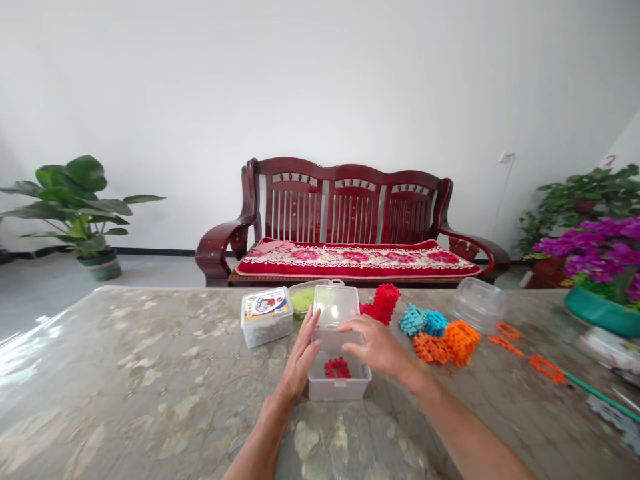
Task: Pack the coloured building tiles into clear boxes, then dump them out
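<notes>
In front of me on the table stands a clear plastic box [340, 390] with its hinged lid [336, 305] raised at the back. Red interlocking plastic pieces [337, 368] lie on its floor. My left hand [301, 353] is at the box's left side, fingers stretched forward and thumb by the rim. On the other side my right hand [375, 341] reaches over the right rim, fingers bent towards the lid's hinge and thumb apart below them. No piece shows in either hand; whether the right fingertips touch the lid I cannot tell.
Left of the box stands a closed labelled box [267, 320]; behind is a container of green pieces [303, 300]. To the right are red pieces [385, 303], blue pieces [423, 320], orange pieces [460, 343], a clear container [480, 303] and a flower pot [603, 313].
</notes>
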The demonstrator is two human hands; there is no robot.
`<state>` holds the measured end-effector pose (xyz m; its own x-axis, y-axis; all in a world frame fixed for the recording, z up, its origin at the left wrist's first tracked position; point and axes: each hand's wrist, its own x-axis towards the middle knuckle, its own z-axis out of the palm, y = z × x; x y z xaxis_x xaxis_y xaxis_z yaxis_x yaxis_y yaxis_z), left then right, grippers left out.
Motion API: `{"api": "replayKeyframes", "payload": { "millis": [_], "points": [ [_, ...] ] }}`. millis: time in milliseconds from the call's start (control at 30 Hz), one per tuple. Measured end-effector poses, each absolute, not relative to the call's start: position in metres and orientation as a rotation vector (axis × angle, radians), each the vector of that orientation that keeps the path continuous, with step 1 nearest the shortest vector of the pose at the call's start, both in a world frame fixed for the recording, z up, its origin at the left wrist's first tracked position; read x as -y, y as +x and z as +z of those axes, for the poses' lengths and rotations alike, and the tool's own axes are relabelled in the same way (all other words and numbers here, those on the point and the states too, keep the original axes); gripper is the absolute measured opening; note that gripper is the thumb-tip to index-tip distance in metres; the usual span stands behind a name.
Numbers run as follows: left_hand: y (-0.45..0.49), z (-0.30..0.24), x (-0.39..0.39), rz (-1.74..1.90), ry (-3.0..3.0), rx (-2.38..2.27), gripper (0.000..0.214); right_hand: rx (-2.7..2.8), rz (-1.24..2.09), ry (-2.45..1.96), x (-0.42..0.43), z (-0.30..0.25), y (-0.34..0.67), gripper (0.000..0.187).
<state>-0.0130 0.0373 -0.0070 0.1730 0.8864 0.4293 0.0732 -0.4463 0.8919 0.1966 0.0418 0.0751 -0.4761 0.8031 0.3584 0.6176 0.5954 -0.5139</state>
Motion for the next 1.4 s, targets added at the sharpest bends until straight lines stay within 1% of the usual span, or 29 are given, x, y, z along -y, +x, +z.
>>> {"api": "replayKeyframes", "payload": {
  "millis": [67, 133, 233, 367, 467, 700, 833, 967, 1067, 1133, 1200, 1400],
  "points": [
    [-0.013, -0.007, -0.038, 1.354, 1.685, -0.925, 0.056, 2.082, 0.325, -1.192, -0.058, 0.074, 0.222, 0.025],
    [-0.012, -0.008, -0.039, 1.358, 1.676, -0.923, 0.056, 1.907, 0.214, -1.305, -0.080, 0.073, 0.254, 0.026],
    [-0.012, -0.009, -0.040, 1.369, 1.669, -0.913, 0.057, 1.825, 0.099, -1.430, -0.112, 0.070, 0.301, 0.041],
    [-0.012, -0.010, -0.041, 1.361, 1.670, -0.914, 0.056, 1.959, 0.099, -1.497, -0.140, 0.068, 0.334, 0.065],
    [-0.012, -0.010, -0.041, 1.358, 1.676, -0.917, 0.056, 2.087, 0.108, -1.540, -0.153, 0.067, 0.336, 0.072],
    [-0.013, -0.004, -0.038, 1.332, 1.685, -0.924, 0.055, 2.159, 0.151, -1.517, -0.165, 0.070, 0.327, 0.061],
    [-0.013, -0.002, -0.038, 1.325, 1.682, -0.943, 0.055, 2.115, 0.143, -1.542, -0.160, 0.078, 0.323, 0.064],
    [-0.012, -0.002, -0.038, 1.325, 1.681, -0.942, 0.056, 2.093, 0.119, -1.473, -0.132, 0.098, 0.299, 0.061],
    [-0.011, -0.003, -0.037, 1.342, 1.677, -0.940, 0.055, 2.282, 0.158, -1.312, -0.094, 0.112, 0.263, 0.055],
    [-0.010, -0.003, -0.036, 1.356, 1.670, -0.938, 0.054, 2.414, 0.170, -1.205, -0.068, 0.116, 0.236, 0.059],
    [-0.010, -0.003, -0.036, 1.365, 1.660, -0.929, 0.054, 2.492, 0.198, -1.140, -0.048, 0.114, 0.212, 0.062],
    [-0.009, -0.005, -0.038, 1.380, 1.629, -0.911, 0.057, 2.647, 0.242, -1.113, -0.034, 0.091, 0.171, 0.050]
  ]
}}
